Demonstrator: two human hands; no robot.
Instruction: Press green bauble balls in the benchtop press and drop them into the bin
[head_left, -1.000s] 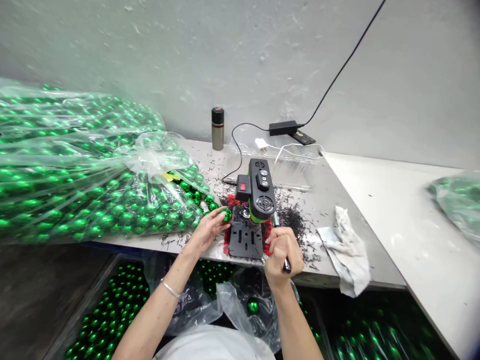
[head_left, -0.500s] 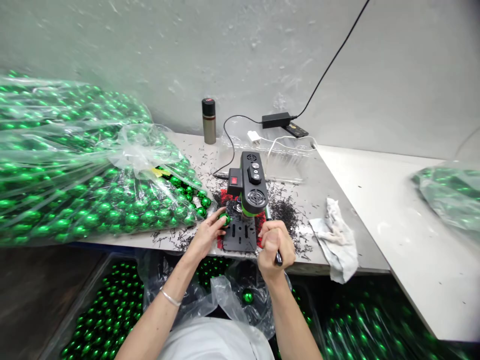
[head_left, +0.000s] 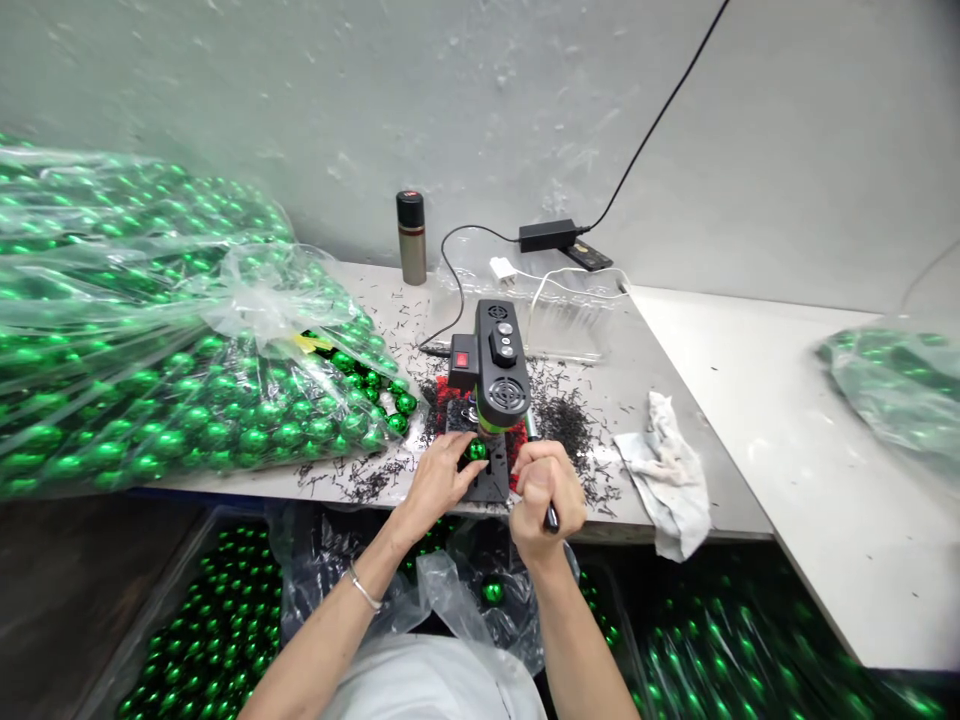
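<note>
One large knotted bag [head_left: 251, 312] of green balls occupies the left of the table [head_left: 637, 370]; should it slump, I judge it could crowd the press. To its right, from my remote post, I find the left hand [head_left: 441, 478] grasping a single green ball [head_left: 477, 449] between thumb and fingertips, over the slotted base plate [head_left: 492, 489], at the near end of the press head [head_left: 501, 362]. I cannot confirm what lies beneath that head. A smooth ball so lightly pinched could slip or roll if set off-centre. The right hand [head_left: 547, 498] is clenched round the lever [head_left: 552, 518]; a pull made with fingertips under the head could nip them. Dark clippings [head_left: 566, 430] litter the surface and could lodge beneath the ball. Farther right, I record a crumpled cloth [head_left: 671, 480] overhanging the table's edge, liable to drop if brushed.
</note>
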